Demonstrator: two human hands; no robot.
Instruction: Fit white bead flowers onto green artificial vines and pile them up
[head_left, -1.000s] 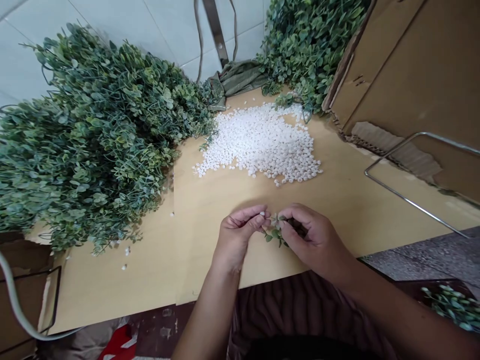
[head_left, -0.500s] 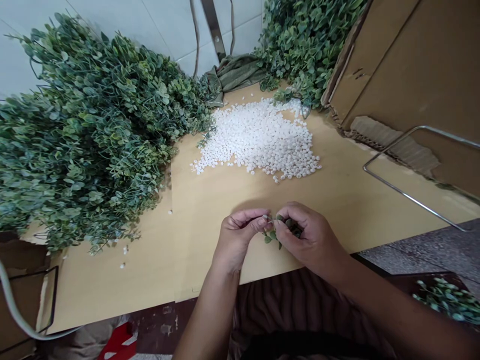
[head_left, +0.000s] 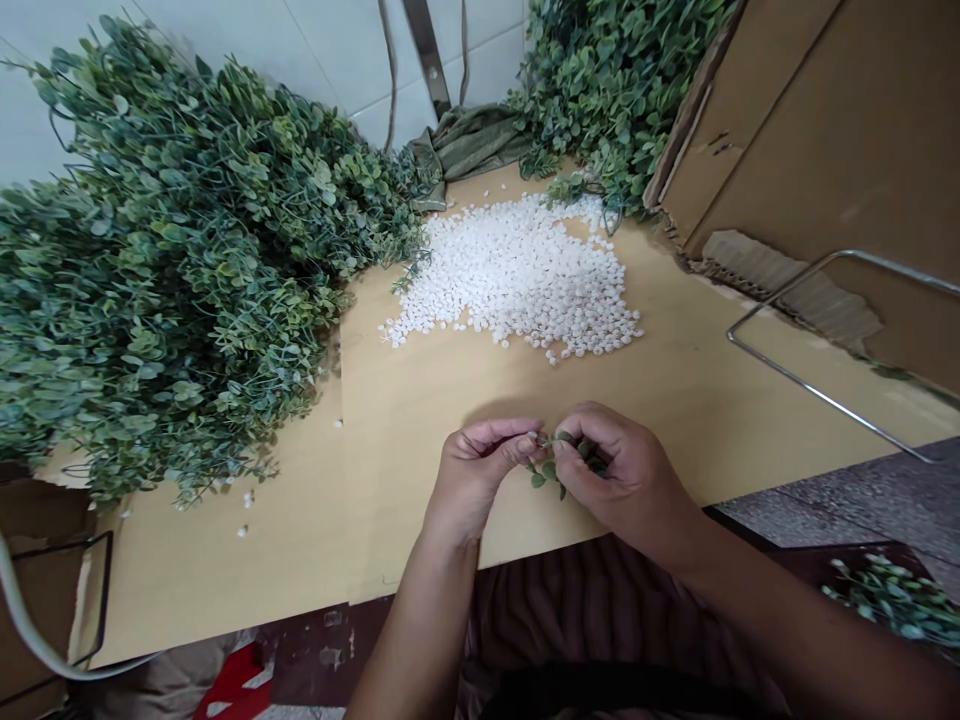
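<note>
Just above the table's front edge, both hands meet with fingertips almost touching. My left hand (head_left: 484, 465) is closed in a pinch on a small white bead, of which only a pale edge shows between thumb and forefinger. My right hand (head_left: 619, 465) is closed around an artificial leaf sprig (head_left: 550, 472); its thin stem end points at the left fingertips, and its leaves hang below and behind the fingers. Whether the stem is inside the bead, I cannot tell. Beyond the hands, a heap of small white beads (head_left: 517, 270) is spread on the tabletop.
Artificial greenery (head_left: 187, 260) is piled high on the left, with another bunch (head_left: 607, 90) at the back right. A cardboard box (head_left: 840, 160) and a bent metal wire frame (head_left: 817, 390) stand on the right. A green cloth (head_left: 480, 140) lies against the tiled wall.
Both hands stay in nearly the same place. The right fingertips and the sprig's stem have shifted very slightly against the left pinch.
</note>
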